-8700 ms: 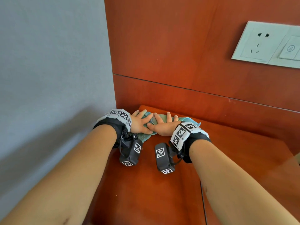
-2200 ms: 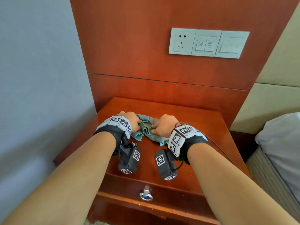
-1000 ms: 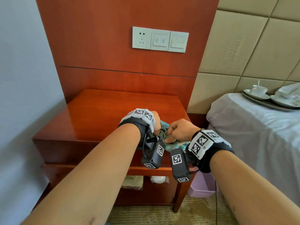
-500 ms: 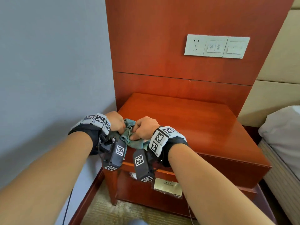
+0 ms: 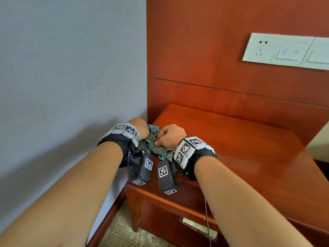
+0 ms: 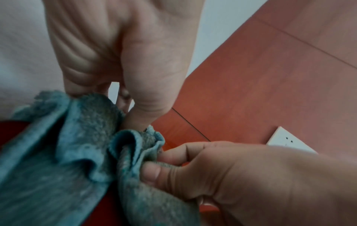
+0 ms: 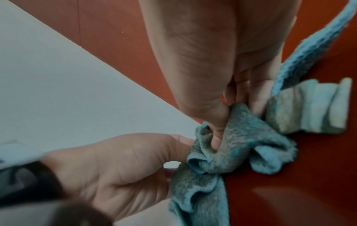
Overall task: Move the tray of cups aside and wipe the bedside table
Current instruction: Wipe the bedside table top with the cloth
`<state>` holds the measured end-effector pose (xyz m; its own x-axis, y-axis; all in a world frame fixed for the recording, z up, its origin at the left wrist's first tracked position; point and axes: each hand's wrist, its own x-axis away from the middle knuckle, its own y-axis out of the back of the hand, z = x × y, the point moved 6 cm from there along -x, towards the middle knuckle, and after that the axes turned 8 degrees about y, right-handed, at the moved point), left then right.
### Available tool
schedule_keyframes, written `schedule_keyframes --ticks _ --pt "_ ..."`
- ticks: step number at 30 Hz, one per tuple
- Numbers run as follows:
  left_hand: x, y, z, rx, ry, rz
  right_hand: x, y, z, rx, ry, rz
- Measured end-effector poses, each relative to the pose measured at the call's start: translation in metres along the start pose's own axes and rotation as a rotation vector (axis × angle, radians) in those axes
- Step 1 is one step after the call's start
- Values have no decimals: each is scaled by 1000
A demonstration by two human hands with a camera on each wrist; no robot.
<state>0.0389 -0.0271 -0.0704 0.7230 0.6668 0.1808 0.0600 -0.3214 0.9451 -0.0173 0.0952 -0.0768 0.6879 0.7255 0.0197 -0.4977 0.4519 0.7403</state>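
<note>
Judging progress — no tray shows on the bedside table (image 5: pixel 240 150), so wiping remains; left hand (image 5: pixel 141 127) and right hand (image 5: pixel 170 138) both pinch the bunched cloth (image 5: pixel 154 145) with curled fingers.

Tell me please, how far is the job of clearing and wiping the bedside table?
Done, as it looks: no tray of cups stands on the bedside table. In hand: the left hand and the right hand both grip the bunched blue-green cloth at the table's front left corner, beside the grey wall. Left: whether any surface is unwiped cannot be told.
</note>
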Motion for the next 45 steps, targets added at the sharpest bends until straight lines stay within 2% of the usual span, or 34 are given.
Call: schedule_keyframes --ticks 5,10,17,22,27,34,39,45 --pt "-29 -6 -49 -133 -15 11 -9 32 -41 -20 -90 -28" --pt "-29 -39 -142 -76 -150 71 19 91 -108 -10 -239 -111" --pt "33 -105 -299 34 -450 192 123 191 -217 48 -497 -274" --pt "81 -141 -374 76 -557 249 187 233 -267 27 -614 -382" --pt "80 -148 -400 93 -548 231 191 246 -285 29 -642 -419" --pt "49 -145 -425 127 -507 165 157 268 -308 99 -693 -405" --pt "11 -146 -444 200 -438 203 119 289 -328 165 -719 -409" --pt "-32 -141 -450 282 -491 262 66 308 -346 175 -697 -476"
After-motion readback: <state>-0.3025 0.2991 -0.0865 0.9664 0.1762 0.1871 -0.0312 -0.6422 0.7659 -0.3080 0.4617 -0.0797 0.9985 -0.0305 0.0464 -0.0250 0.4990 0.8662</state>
